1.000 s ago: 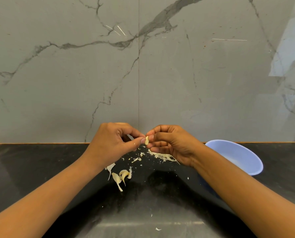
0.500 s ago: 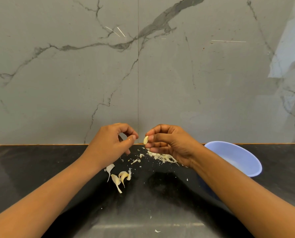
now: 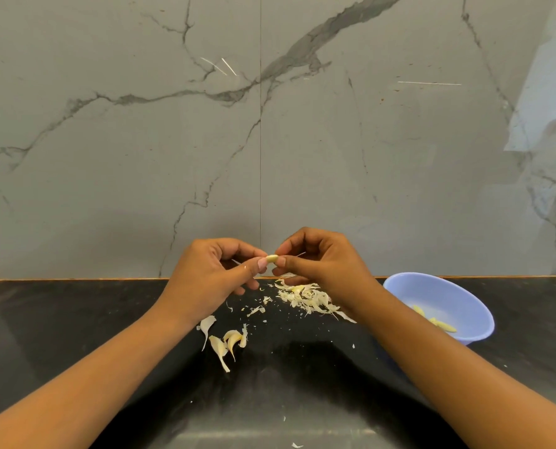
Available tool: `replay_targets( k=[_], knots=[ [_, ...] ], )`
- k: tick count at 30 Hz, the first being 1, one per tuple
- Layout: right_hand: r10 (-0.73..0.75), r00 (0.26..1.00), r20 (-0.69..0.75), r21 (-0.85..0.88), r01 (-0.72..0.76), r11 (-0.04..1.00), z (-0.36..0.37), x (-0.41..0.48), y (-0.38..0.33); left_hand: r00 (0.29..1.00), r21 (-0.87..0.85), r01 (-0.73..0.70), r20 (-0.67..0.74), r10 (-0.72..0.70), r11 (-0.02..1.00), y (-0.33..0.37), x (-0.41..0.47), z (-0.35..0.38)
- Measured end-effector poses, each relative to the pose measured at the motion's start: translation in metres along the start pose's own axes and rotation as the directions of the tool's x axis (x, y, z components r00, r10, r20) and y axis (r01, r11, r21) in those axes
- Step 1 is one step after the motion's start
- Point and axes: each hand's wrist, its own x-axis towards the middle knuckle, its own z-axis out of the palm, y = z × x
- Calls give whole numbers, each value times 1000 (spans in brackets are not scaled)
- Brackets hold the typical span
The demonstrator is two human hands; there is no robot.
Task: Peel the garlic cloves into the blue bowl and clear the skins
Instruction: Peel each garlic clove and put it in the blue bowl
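Grip: clove (image 3: 272,258) pinched by left hand (image 3: 211,277) and right hand (image 3: 322,264), left of blue bowl (image 3: 464,296).
Risk: clove dropped among skins (image 3: 305,296) if squeezed.

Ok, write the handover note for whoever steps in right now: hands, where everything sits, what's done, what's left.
Left hand: pinches one end of the garlic clove, held above the counter.
Right hand: pinches the other end of the same clove.
Blue bowl: on the counter to the right, with a few peeled cloves inside.
Skins: loose pile below the hands, with flakes scattered around it.
Waiting cloves: a few near the left forearm; they look unpeeled.
Done: some cloves peeled and in the bowl.
Left: finish this clove, peel the waiting ones, clear the skins.
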Motion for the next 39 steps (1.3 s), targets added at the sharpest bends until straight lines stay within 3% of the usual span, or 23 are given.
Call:
replay_targets(
  k=[2, 4, 9, 13, 15, 18, 21, 26, 30, 39],
  knots=[
    [-164, 986, 6, -298, 158, 941, -1, 0, 1, 999, 71, -30, -18, 31, 997, -2, -1, 0],
    [-277, 960, 39, -468, 262, 844, -1, 0, 3, 998, 105, -51, -24, 54, 993, -2, -2, 1],
    [-467, 875, 130, -738, 400, 544, 3, 1, 7, 998, 92, -62, -19, 64, 994, -2, -2, 3],
    [-581, 794, 178, -826, 442, 351, 8, 2, 4, 1000, -43, -10, -22, 9, 999, -2, -2, 6],
    [-576, 803, 155, -814, 434, 386, 8, 1, 4, 1000, -120, 20, -12, -21, 993, -1, -2, 9],
    [-468, 883, 40, -728, 347, 592, 4, 3, 7, 996, -280, 84, 8, -85, 956, 3, -2, 10],
    [-327, 945, 7, -676, 246, 695, -2, 4, 9, 993, -378, 114, 4, -121, 919, 7, -2, 9],
    [-182, 975, 130, -346, 217, 913, -14, 3, -4, 986, -418, 163, 27, -167, 893, 8, 0, 4],
    [-198, 959, 203, -299, 253, 920, -9, 0, -7, 983, -370, 183, 70, -169, 911, 8, 0, 3],
    [-209, 963, 170, -261, 248, 933, -10, 0, -5, 977, -344, 207, 123, -175, 916, 10, -1, 3]
  ],
)
